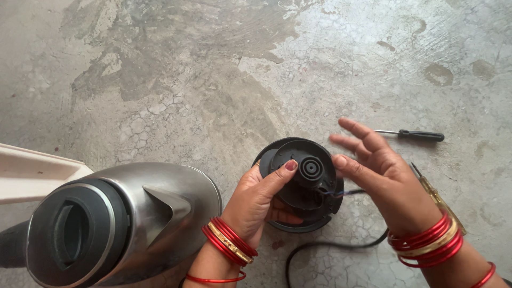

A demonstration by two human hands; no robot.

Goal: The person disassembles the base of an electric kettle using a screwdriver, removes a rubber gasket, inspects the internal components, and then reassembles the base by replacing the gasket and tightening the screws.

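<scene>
A round black kettle base [304,184] with a raised ring connector at its middle is held just above the cracked concrete floor. My left hand [261,200] grips it from below, thumb pressed on its top face. My right hand [381,178] rests its thumb against the base's right edge, the other fingers spread apart above it. A black power cord [325,248] runs out from under the base. Small coloured wires show at the base's right side.
A steel electric kettle [117,224] with a black lid stands at the lower left, beside a pale flat board [32,170]. A black-handled screwdriver [416,135] lies at the right. A yellow-handled tester screwdriver [434,197] lies partly under my right wrist.
</scene>
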